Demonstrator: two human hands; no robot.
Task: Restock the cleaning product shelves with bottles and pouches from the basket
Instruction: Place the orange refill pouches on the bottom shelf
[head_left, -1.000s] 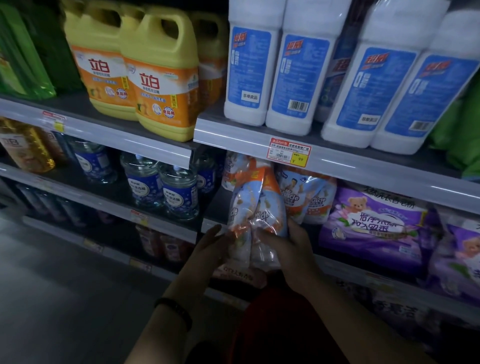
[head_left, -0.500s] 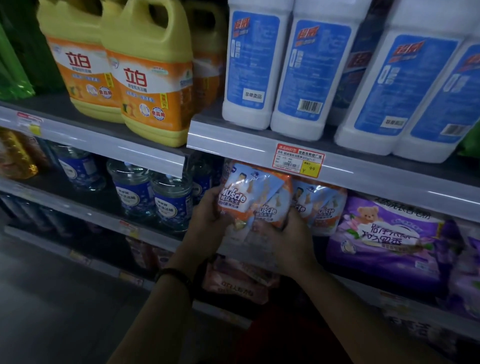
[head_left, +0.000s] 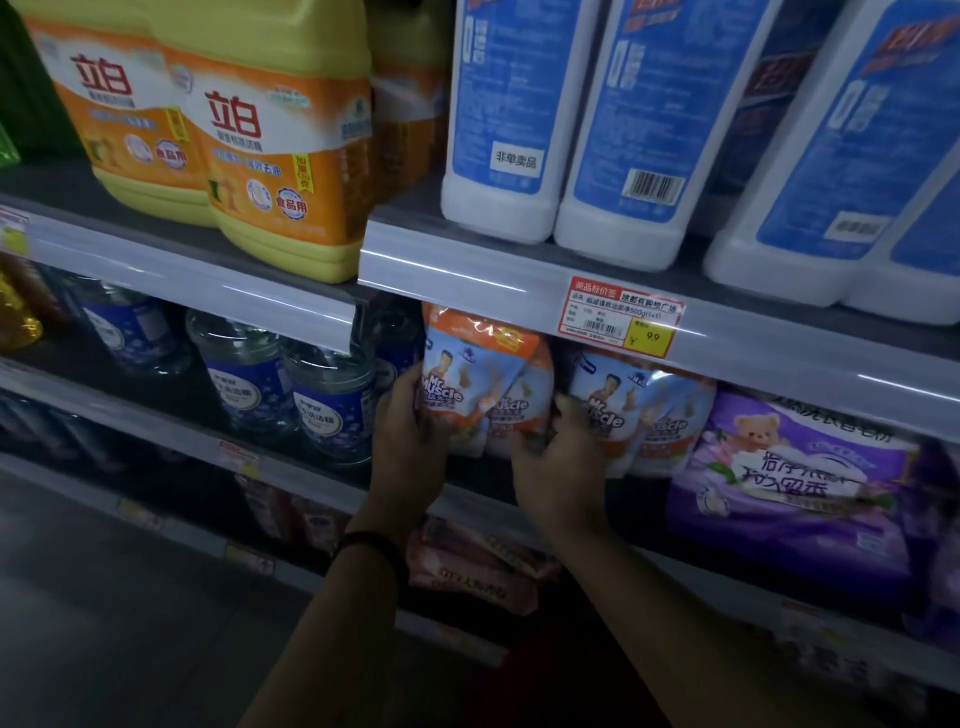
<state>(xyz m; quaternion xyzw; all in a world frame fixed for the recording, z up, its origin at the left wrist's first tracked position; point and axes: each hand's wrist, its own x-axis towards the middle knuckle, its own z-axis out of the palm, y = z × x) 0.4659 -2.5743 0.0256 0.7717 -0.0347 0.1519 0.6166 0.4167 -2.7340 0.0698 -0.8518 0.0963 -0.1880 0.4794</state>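
Pouches (head_left: 483, 395) have reached the shelf (head_left: 475, 505), between left hand (head_left: 410, 441) and right hand (head_left: 558, 467).

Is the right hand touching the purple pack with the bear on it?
No, the right hand holds the orange and blue pouches, and the purple pack lies further right, apart from it.

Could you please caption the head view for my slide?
Left hand and right hand hold Mr Muscle pouches upright on the shelf below white bottles.
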